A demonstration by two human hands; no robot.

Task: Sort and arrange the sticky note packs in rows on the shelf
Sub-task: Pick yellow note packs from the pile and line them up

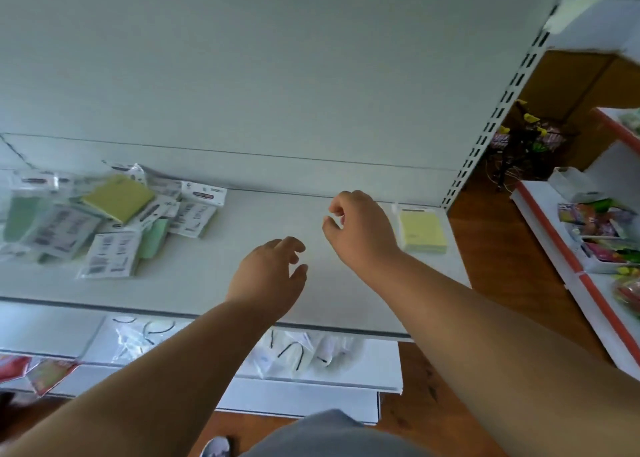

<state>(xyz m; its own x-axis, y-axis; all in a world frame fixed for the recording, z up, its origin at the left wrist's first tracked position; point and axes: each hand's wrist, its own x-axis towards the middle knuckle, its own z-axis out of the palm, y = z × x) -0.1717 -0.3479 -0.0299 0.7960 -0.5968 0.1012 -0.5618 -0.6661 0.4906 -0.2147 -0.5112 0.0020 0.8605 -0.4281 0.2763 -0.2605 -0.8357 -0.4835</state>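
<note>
A loose heap of sticky note packs (104, 221) in clear wrappers, green and yellow, lies at the left of the white shelf (214, 283). One yellow pack (420, 230) lies alone at the shelf's right end, near the back panel. My left hand (268, 276) hovers over the middle of the shelf with fingers loosely curled and holds nothing. My right hand (360, 228) hangs a little farther back, just left of the lone yellow pack, fingers loosely bent and empty.
A lower shelf (346, 370) under my arms carries clear bags of white items. Red packets (41, 373) lie at the lower left. A second shelving unit with colourful goods (602, 235) stands to the right across a wooden floor.
</note>
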